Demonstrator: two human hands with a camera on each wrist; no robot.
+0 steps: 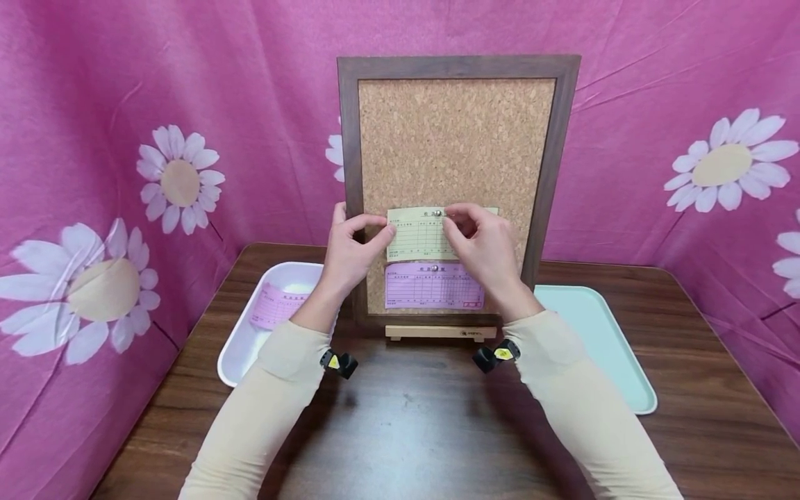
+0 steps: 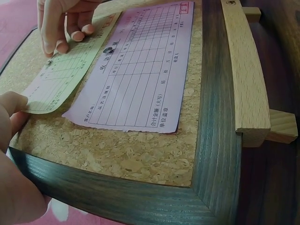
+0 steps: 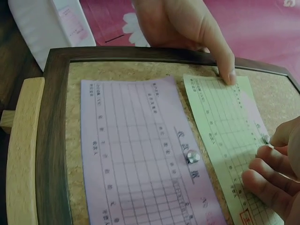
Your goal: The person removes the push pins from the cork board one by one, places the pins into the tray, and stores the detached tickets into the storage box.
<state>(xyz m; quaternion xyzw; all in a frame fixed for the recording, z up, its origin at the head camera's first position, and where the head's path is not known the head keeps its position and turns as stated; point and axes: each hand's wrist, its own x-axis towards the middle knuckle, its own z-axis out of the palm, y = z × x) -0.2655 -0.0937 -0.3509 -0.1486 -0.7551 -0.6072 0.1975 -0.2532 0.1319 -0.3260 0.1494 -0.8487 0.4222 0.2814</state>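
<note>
A pale green receipt slip [image 1: 417, 236] lies against the corkboard [image 1: 456, 139], its upper part bearing a round metal pushpin [image 1: 438, 213]. My left hand [image 1: 350, 246] pinches the slip's left edge between thumb and index finger, its other fingers partly hidden by the board. The right hand [image 1: 490, 243] covers the slip's right part. Its curled fingertips [image 3: 253, 180] are right beside the pushpin; whether they grip it I cannot tell. Directly below, a purple receipt slip [image 1: 431, 286] is held to the cork by another metal pushpin [image 3: 192, 156].
The wood-framed board stands upright on a small wooden stand [image 1: 440, 332]. On the left, a white tray [image 1: 232, 354] contains a pink slip [image 1: 275, 305]. A mint-green tray [image 1: 594, 319] is at the right. Behind hangs a pink flowered cloth [image 1: 269, 104].
</note>
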